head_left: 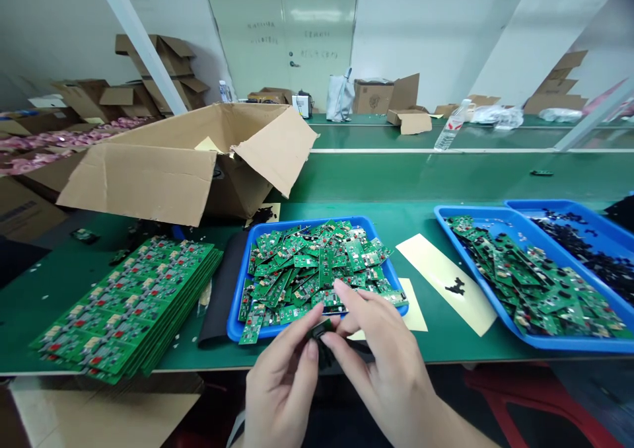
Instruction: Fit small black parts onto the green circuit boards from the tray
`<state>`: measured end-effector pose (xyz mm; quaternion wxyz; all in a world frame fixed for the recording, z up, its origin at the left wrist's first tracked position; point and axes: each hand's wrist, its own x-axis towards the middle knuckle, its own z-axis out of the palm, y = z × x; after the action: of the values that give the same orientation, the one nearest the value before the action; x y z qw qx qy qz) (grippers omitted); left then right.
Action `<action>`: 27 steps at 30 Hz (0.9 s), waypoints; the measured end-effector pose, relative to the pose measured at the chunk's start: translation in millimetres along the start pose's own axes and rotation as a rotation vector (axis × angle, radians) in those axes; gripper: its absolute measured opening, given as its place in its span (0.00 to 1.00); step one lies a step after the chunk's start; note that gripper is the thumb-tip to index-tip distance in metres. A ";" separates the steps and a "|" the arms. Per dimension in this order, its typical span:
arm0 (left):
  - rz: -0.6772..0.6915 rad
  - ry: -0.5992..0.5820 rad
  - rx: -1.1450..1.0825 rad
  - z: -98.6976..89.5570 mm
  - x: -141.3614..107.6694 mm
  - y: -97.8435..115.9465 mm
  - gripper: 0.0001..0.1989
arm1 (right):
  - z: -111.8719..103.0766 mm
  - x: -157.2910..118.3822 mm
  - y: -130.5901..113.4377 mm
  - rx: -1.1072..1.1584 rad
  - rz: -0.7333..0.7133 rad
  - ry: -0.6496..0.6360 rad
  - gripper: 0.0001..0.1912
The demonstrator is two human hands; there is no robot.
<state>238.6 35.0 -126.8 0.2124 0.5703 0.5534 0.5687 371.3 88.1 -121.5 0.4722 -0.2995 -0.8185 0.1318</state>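
Fingers (316, 312) of the left hand (277, 387) are nearly closed: thumb and forefinger pinch a small dark part (321, 330). Right hand (393, 362): the thumb and a bent finger close on the same part, while the forefinger extends toward 12 o'clock, above the near side of the front blue tray (234, 326).

Clock reference: centre at the dark part, 12 o'clock away from the person.

- 12 o'clock: the front tray, heaped with green circuit boards (297, 263). One board overhangs its near rim at 9 o'clock.
- 9 to 10 o'clock: a black mat (215, 302) fills the narrow gap between the tray and a panel stack (131, 296). The stack's front corner reaches the table's near edge.
- 11 o'clock: an open carton (143, 177); one flap projects toward the tray's far rim.
- 1 o'clock: green tabletop (403, 217) shows beside the tray's far corner, giving lateral clearance.
- 2 to 3 o'clock: a cream sheet (428, 263) bearing black pieces (456, 286), then a right-hand blue tray (569, 344) of boards, its front rim near the table edge.
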 end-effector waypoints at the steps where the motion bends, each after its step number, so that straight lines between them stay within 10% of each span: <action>1: -0.018 0.010 -0.034 1.0 2.4 1.5 0.22 | 0.8 -0.6 1.3 -0.006 -0.009 -0.006 0.17; 5: -0.111 0.024 -0.114 1.8 10.3 3.8 0.16 | -1.6 0.5 0.6 -0.033 -0.016 -0.028 0.05; 27: -0.311 -0.185 -0.283 -2.8 17.3 -0.2 0.12 | -19.9 13.3 3.3 -0.174 -0.073 -0.100 0.13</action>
<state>231.5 49.1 -119.0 0.4251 0.4922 0.5277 0.5464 384.4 97.5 -103.6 0.4075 -0.3023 -0.8598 0.0576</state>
